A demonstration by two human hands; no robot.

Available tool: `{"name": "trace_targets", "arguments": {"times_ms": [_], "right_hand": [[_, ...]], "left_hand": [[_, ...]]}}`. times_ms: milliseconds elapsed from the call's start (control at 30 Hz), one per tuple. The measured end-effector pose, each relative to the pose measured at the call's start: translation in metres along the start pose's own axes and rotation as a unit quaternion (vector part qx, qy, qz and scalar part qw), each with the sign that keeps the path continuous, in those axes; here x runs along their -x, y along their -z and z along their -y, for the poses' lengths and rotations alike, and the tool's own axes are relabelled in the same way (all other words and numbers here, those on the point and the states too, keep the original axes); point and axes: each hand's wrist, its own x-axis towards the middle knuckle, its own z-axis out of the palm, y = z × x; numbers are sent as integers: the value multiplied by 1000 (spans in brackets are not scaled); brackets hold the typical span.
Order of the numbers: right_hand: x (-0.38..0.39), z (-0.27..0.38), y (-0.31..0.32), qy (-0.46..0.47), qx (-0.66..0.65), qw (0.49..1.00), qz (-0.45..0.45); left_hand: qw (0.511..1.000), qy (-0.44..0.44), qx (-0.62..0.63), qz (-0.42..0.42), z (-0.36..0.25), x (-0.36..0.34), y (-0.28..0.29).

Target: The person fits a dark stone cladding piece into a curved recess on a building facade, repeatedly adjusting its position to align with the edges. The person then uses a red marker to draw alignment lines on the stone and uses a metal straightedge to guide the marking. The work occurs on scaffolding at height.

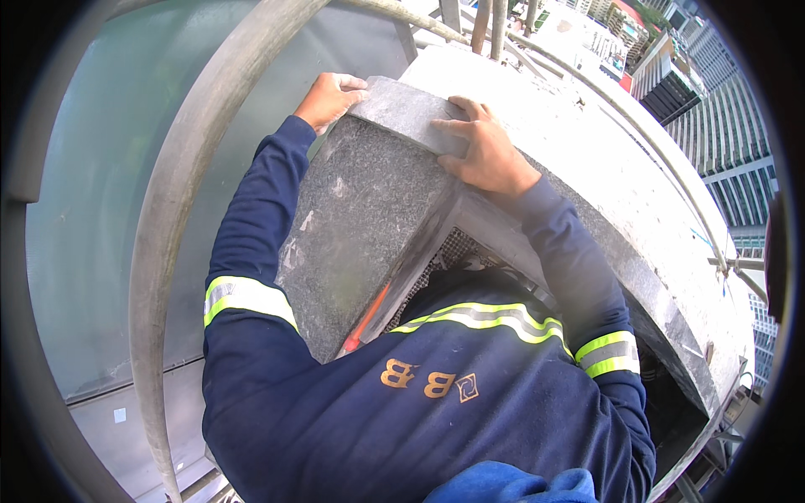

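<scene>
The left hand (330, 97) pinches one end of a pale grey, rectangular stone strip (404, 109) between both hands; the right hand (488, 152) grips the other (fingers spread). Nearer the body lies a dark grey, speckled stone slab (360, 205).

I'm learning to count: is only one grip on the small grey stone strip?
No, the left grip and the right grip both touch the grey stone strip, one near each end.

Stone strip (402, 106) – pale grey; slab (360, 201) – speckled darker grey; jacket (335, 427) navy, yellow-and-silver bands (495, 314); thin tool (367, 317) orange-red.
</scene>
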Motion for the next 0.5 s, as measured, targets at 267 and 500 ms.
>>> {"name": "trace_targets", "arguments": {"times_ms": [267,500], "right_hand": [[-2,-3,4,3,0,1000,21],[-2,6,12,-3,15,999,43]], "left_hand": [[998,-45,-46,-25,11,-2,-6],[995,-49,-83,-21,11,0,-5]]}}
